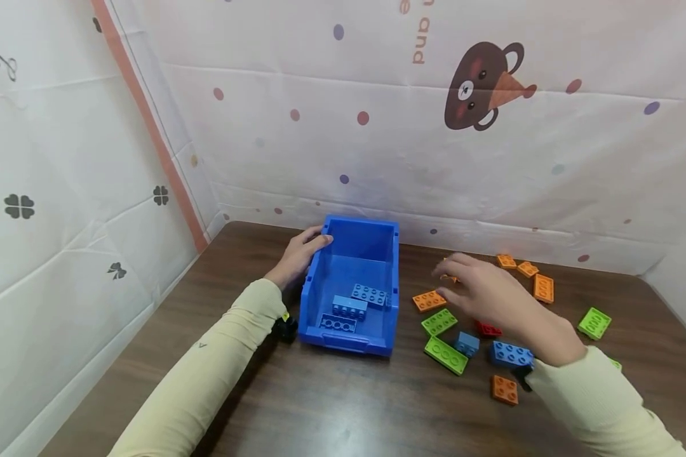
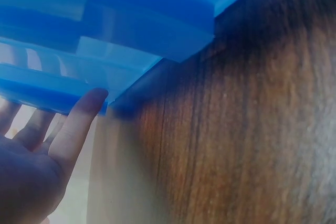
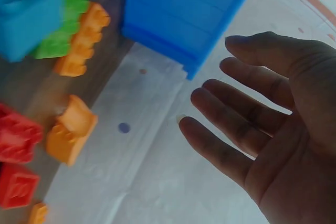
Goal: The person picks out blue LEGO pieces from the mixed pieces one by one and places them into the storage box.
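A blue plastic bin (image 1: 349,244) stands on the table and holds several blue bricks (image 1: 350,306). My left hand (image 1: 297,257) grips its left side wall toward the back, thumb at the rim. In the left wrist view, the thumb (image 2: 79,124) lies along the bin's edge (image 2: 52,98), with the other fingers partly behind it. My right hand (image 1: 483,292) hovers right of the bin, fingers spread and loosely bent around nothing. Below its fingertips sits an orange brick with a curved top (image 3: 73,129), mostly hidden in the head view. An orange eight-stud brick (image 1: 429,301) lies nearby.
Green bricks (image 1: 446,355), a small blue brick (image 1: 467,344), a larger blue brick (image 1: 511,354) and an orange four-stud brick (image 1: 504,390) lie nearer me. Red bricks (image 3: 18,135) are partly under my right hand. More orange bricks (image 1: 544,289) lie by the cloth backdrop (image 1: 263,127).
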